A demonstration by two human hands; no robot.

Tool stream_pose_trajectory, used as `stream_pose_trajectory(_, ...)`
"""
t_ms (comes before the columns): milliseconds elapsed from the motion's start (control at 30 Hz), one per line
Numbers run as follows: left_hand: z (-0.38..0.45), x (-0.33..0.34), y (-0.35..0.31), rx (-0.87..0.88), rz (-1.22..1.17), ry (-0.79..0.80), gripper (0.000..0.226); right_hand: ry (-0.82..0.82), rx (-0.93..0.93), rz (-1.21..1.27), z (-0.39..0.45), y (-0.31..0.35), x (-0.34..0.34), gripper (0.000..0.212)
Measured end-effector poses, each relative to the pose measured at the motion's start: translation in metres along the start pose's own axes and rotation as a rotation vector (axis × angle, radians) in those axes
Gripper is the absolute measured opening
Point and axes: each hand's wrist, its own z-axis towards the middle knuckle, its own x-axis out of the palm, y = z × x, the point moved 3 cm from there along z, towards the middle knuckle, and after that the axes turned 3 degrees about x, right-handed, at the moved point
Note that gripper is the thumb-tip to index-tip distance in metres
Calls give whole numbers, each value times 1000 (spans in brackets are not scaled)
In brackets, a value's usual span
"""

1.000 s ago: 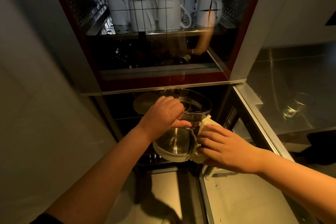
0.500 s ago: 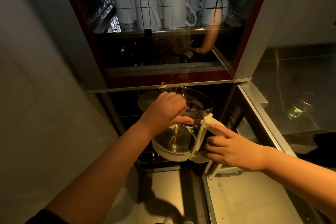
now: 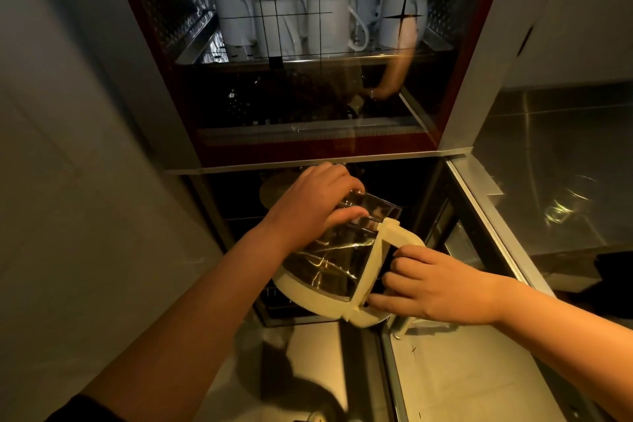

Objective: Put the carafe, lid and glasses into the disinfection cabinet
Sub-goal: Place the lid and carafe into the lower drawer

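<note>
A clear glass carafe (image 3: 329, 260) with a cream base and handle is held tipped, its mouth pointing into the open lower compartment of the disinfection cabinet (image 3: 428, 181). My left hand (image 3: 315, 202) grips its rim from above. My right hand (image 3: 435, 284) is closed around the cream handle. Behind the left hand a round pale lid (image 3: 274, 188) lies on the lower rack, partly hidden. The reflection of a glass (image 3: 565, 205) shows in the open door's pane at the right.
The upper compartment, behind a closed glass door (image 3: 308, 96), holds several white mugs (image 3: 325, 20) on a metal shelf. The lower door (image 3: 486, 216) stands open to the right. A grey wall (image 3: 85, 147) is on the left, pale floor (image 3: 308, 370) below.
The carafe has tipped further onto its side, its mouth turned toward the cabinet. My right hand has shifted lower on the handle; both hands keep their grip.
</note>
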Motion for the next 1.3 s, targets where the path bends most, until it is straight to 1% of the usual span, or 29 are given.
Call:
stream_pose_trajectory(167, 3, 7, 1, -66, -44, 49, 34, -74, 42, 57, 6, 6, -5, 41)
stream_pose_trajectory(300, -1, 12, 2, -102, -37, 124, 43, -118, 76, 92, 8, 9, -7, 45)
stream_pose_trajectory(400, -12, 13, 3, -135, -54, 147, 50, -160, 134, 126, 9, 7, -8, 39)
stream_pose_trajectory(500, -28, 12, 4, -198, -93, 123, 53, -234, 261, 179, 8, -2, -7, 39)
stream_pose_trajectory(633, -49, 12, 3, -268, -167, 66, 57, -265, 453, 200, 5, -13, -3, 53)
stream_pose_trajectory(733, -60, 18, -2, -289, -118, 55, 66, -278, 610, 256, 5, -19, -1, 60)
stream_pose_trajectory(833, -63, 20, -6, -302, -106, 8, 74, -327, 721, 353, 7, -17, 0, 46)
stream_pose_trajectory(900, -63, 23, -10, -255, -72, 28, 79, -331, 779, 411, 9, -14, 2, 39)
stream_pose_trajectory(1000, -61, 28, -11, -214, -28, 68, 84, -349, 854, 504, 12, -9, 4, 37)
stream_pose_trajectory(1100, -59, 33, -9, -237, -46, 58, 79, -375, 903, 562, 15, -5, 6, 37)
stream_pose_trajectory(1300, -56, 37, -10, -238, -131, 17, 60, -418, 963, 590, 19, -2, 4, 39)
